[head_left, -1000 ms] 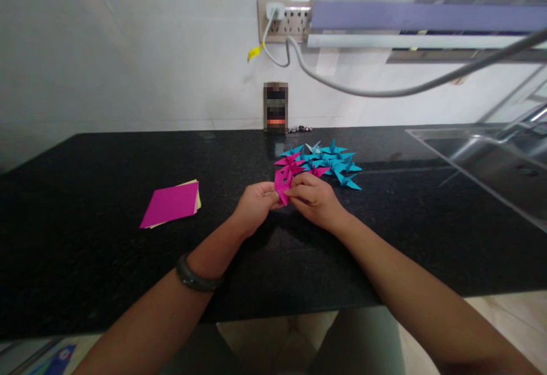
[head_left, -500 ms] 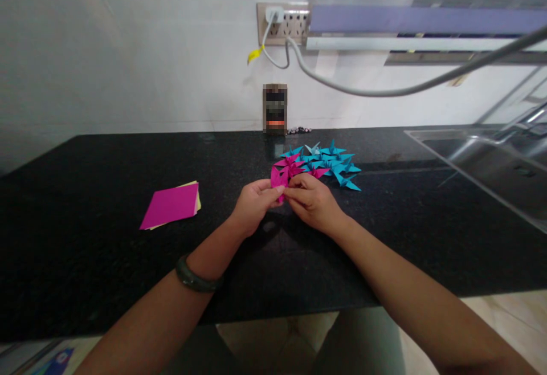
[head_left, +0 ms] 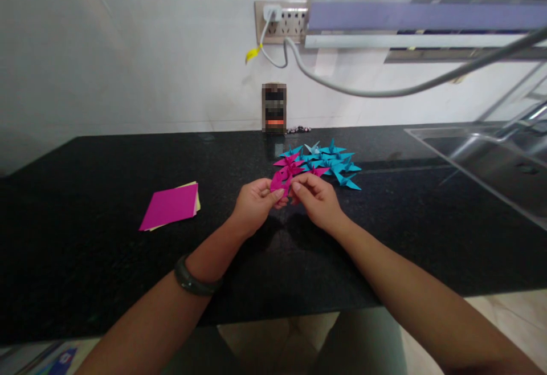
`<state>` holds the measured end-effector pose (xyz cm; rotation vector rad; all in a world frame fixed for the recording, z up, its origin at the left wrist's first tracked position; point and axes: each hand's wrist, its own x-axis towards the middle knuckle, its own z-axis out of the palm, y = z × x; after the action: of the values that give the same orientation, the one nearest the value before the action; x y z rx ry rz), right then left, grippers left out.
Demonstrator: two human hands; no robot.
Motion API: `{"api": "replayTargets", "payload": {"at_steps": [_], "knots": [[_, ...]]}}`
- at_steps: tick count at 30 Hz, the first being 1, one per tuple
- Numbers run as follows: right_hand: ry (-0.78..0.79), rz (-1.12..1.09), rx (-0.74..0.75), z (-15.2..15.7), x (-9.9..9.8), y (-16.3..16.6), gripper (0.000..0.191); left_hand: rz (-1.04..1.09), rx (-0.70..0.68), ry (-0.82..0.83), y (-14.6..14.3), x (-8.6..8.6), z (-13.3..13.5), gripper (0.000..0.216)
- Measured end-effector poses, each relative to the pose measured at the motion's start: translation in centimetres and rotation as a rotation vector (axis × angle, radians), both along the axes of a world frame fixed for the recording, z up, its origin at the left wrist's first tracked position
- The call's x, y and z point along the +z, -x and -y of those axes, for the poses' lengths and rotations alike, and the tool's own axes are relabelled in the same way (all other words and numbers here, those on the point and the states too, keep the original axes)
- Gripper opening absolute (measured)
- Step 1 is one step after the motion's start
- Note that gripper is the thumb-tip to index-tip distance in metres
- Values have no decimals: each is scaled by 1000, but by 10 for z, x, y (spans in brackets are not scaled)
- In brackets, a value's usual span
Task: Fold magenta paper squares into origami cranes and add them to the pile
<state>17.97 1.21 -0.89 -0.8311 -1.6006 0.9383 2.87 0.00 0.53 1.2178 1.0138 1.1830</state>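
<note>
Between my hands, just above the dark counter, is a folded piece of pink origami paper. My left hand pinches its lower left side, thumb on top. At its right edge, the curled fingertips of my right hand grip the same paper. Right behind my hands stand several folded paper cranes: blue cranes on the right and pink cranes closer to the paper I hold. A stack of square pink paper with yellow sheets under it lies to the left.
A phone-like device, blurred out, leans against the wall beside a beaded string. On the right, a metal sink is set into the counter. A grey cable hangs from the wall socket.
The pink paper has tilted and turned a little in my left hand. My right hand has shifted slightly right, its thumb now more raised at the paper's edge.
</note>
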Motion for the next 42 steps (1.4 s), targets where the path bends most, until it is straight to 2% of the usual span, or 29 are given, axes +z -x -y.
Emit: {"api": "replayTargets", "payload": {"at_steps": [4, 8, 15, 18, 22, 30, 42], "knots": [[72, -60, 91, -3, 3, -2, 22, -7, -118, 64, 2, -4, -1, 33], [74, -44, 101, -5, 4, -3, 18, 32, -165, 105, 3, -9, -2, 30], [-81, 52, 21, -5, 3, -7, 13, 44, -210, 162, 3, -8, -2, 30], [-125, 107, 2, -6, 4, -9, 7, 51, -189, 160, 4, -8, -1, 29], [-286, 172, -33, -6, 7, -10, 4, 47, -165, 130, 4, -7, 0, 30], [-561, 298, -142, -3, 11, -8, 9, 110, -129, 200, 2, -7, 1, 33], [-636, 314, -93, -2, 12, -8, 11, 129, -94, 166, 1, -7, 1, 31]]}}
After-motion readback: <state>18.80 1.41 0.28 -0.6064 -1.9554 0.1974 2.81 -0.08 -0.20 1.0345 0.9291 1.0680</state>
